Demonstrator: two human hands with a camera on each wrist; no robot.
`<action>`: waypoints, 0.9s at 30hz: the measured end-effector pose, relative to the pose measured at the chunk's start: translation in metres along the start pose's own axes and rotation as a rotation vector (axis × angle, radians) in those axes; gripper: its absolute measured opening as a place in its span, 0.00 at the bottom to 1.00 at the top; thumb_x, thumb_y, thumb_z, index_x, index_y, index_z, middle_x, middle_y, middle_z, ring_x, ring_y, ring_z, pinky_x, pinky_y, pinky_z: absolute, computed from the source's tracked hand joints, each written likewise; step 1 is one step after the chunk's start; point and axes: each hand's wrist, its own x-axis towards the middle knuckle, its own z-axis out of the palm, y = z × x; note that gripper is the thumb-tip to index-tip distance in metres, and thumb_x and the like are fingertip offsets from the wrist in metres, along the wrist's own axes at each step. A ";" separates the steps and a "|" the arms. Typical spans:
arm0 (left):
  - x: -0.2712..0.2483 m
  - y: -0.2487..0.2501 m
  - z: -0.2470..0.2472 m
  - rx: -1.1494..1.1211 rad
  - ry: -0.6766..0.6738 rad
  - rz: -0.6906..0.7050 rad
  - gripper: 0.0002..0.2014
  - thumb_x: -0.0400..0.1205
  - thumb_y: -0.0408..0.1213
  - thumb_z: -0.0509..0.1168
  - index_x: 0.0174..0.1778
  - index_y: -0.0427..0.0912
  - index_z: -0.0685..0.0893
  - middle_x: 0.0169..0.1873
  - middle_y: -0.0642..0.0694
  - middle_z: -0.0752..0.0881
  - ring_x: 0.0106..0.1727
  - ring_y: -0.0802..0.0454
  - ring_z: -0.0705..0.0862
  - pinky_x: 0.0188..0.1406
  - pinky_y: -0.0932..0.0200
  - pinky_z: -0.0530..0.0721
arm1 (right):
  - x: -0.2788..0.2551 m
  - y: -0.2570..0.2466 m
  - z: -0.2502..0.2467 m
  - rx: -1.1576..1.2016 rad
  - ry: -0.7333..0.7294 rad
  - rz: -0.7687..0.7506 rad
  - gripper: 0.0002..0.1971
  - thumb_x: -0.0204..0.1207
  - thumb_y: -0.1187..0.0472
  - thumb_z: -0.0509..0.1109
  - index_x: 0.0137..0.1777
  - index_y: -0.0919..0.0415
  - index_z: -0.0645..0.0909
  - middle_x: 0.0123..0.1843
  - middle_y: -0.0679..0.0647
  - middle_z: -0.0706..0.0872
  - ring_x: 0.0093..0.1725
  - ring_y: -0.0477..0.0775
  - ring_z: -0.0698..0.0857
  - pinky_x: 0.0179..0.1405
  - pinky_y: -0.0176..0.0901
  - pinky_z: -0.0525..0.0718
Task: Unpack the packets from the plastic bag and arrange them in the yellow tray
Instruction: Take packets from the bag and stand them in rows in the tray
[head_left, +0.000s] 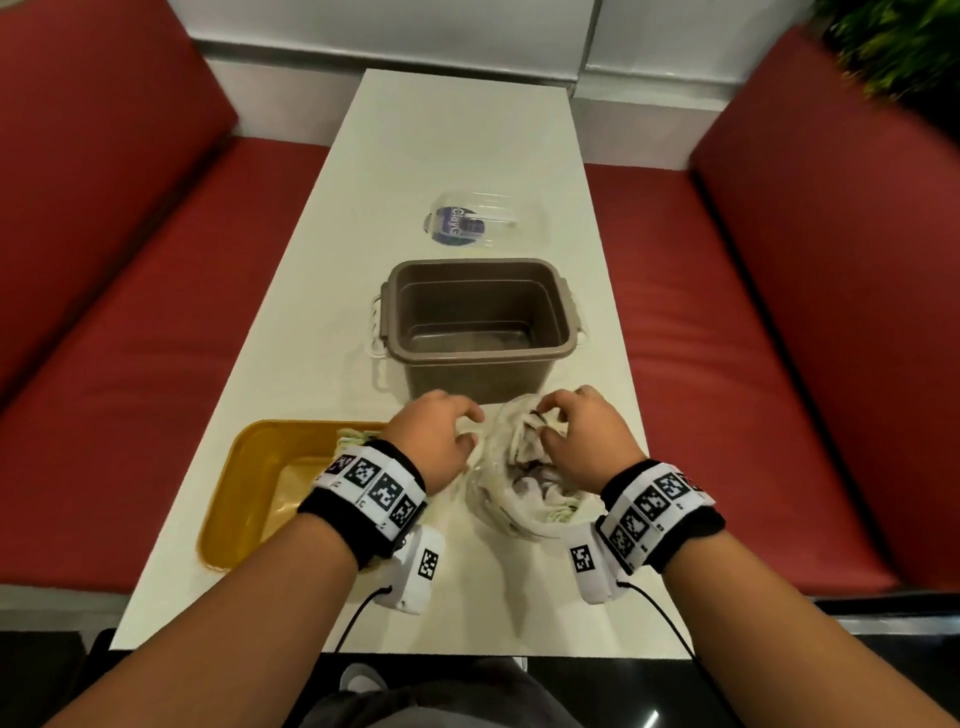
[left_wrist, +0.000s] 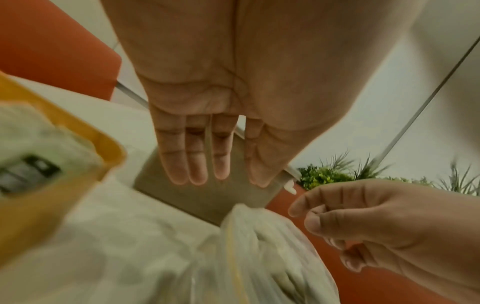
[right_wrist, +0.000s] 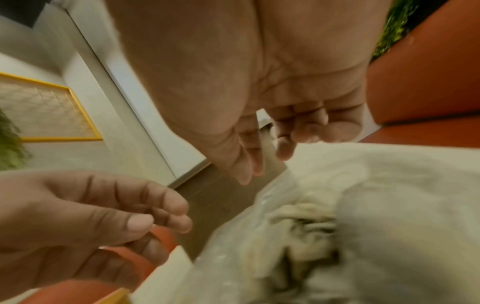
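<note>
A clear plastic bag (head_left: 519, 488) stuffed with pale packets (head_left: 530, 457) sits on the white table near the front edge. My right hand (head_left: 545, 423) hovers over its mouth with fingers loosely curled; in the right wrist view the right hand (right_wrist: 267, 164) shows a gap between thumb and index with nothing pinched. My left hand (head_left: 470, 426) is at the bag's left side, and in the left wrist view the left hand (left_wrist: 231, 181) has straight fingers and holds nothing. The yellow tray (head_left: 249, 493) lies left of the bag with one packet (head_left: 353, 434) at its far corner.
An empty brown bin (head_left: 478, 322) stands just behind the bag and hands. Its clear lid (head_left: 467, 218) lies farther back on the table (head_left: 457, 130). Red bench seats (head_left: 156, 312) flank the table on both sides.
</note>
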 end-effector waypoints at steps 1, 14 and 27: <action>0.006 0.005 0.011 0.006 -0.044 0.005 0.13 0.81 0.40 0.67 0.61 0.56 0.85 0.62 0.47 0.79 0.58 0.47 0.83 0.65 0.56 0.78 | 0.001 0.012 -0.001 -0.069 -0.026 0.047 0.16 0.78 0.55 0.69 0.66 0.51 0.82 0.61 0.59 0.78 0.61 0.62 0.79 0.62 0.47 0.77; 0.039 0.033 0.054 -0.180 -0.296 -0.076 0.48 0.75 0.26 0.69 0.86 0.57 0.51 0.72 0.48 0.77 0.69 0.48 0.79 0.65 0.62 0.78 | 0.003 0.083 0.005 0.206 -0.186 0.065 0.36 0.73 0.72 0.66 0.81 0.49 0.65 0.68 0.57 0.83 0.65 0.60 0.83 0.62 0.41 0.80; 0.027 0.020 0.079 0.139 -0.077 -0.191 0.35 0.73 0.39 0.73 0.76 0.62 0.71 0.65 0.46 0.71 0.67 0.45 0.70 0.71 0.53 0.74 | 0.012 0.117 0.006 0.265 -0.198 0.010 0.31 0.74 0.67 0.67 0.77 0.47 0.73 0.66 0.56 0.80 0.53 0.52 0.81 0.62 0.37 0.77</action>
